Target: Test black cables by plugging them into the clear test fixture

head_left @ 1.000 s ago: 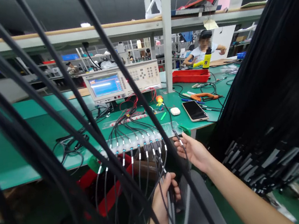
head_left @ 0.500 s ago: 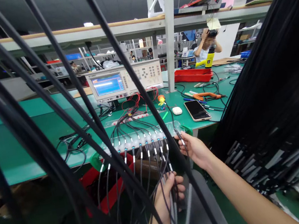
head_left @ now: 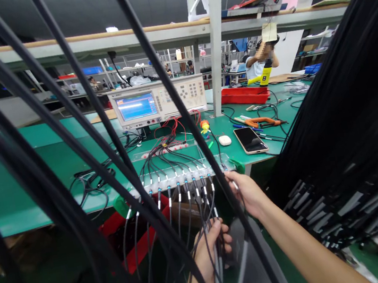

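Note:
My right hand (head_left: 246, 192) is closed on a black cable (head_left: 234, 185) with a white sleeve, just below the right end of a clear connector strip (head_left: 171, 177). Part of that grip is hidden by a dark cable crossing in front. Lower down, my left hand (head_left: 208, 249) is closed round several cables (head_left: 217, 237), its thumb on top. Along the strip's front edge, a row of black plugs (head_left: 178, 187) with blue rings is seated, their white-marked cables hanging down. Green clamps (head_left: 239, 166) sit at the strip's ends.
A bench meter (head_left: 159, 102) with a lit screen stands behind the strip. On the green table (head_left: 31, 185) lie a phone (head_left: 250, 140), a white case (head_left: 225, 140), orange-handled pliers (head_left: 261, 122) and a red tray (head_left: 244, 96). Black cables hang close on both sides. Another person (head_left: 254, 70) sits beyond.
My right hand has shifted slightly down and right, its fingers now more curled round the cable near the strip. My left hand keeps its grip almost in place.

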Available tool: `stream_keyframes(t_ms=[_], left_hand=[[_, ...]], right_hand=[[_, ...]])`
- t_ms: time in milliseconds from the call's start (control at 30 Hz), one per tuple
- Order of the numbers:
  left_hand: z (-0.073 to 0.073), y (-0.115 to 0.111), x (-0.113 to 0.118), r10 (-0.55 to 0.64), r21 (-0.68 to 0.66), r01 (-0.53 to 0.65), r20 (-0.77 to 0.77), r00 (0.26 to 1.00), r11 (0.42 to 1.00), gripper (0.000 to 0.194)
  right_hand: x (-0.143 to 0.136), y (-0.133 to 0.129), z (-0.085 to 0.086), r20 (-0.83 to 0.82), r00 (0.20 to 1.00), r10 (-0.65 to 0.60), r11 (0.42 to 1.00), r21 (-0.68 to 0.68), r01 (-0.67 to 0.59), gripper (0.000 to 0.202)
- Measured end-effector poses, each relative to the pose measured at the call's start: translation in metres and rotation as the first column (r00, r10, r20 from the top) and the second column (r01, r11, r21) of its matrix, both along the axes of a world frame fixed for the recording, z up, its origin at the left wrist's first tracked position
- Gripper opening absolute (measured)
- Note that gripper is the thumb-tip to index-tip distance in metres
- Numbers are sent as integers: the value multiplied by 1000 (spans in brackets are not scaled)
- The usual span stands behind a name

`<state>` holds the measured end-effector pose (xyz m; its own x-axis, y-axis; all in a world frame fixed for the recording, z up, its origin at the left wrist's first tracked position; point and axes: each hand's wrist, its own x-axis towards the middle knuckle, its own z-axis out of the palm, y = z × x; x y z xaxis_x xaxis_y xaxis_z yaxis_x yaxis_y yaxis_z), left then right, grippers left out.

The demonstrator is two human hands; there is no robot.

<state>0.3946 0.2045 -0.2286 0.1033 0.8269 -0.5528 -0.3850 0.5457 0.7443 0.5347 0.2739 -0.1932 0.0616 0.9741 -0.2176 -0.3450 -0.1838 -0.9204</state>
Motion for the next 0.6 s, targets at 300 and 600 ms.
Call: stream_keyframes(t_ms=[300, 600], left_hand=[[-17, 9, 0, 29, 19, -30, 46, 998, 999, 33], [-6, 14, -3, 229, -74, -218, 215, 949, 973, 7]], right_hand=[[-22, -40, -47, 70, 983, 172, 984, -59, -168, 38], [-8, -18, -21, 81, 990, -115, 990, 97, 107, 35]])
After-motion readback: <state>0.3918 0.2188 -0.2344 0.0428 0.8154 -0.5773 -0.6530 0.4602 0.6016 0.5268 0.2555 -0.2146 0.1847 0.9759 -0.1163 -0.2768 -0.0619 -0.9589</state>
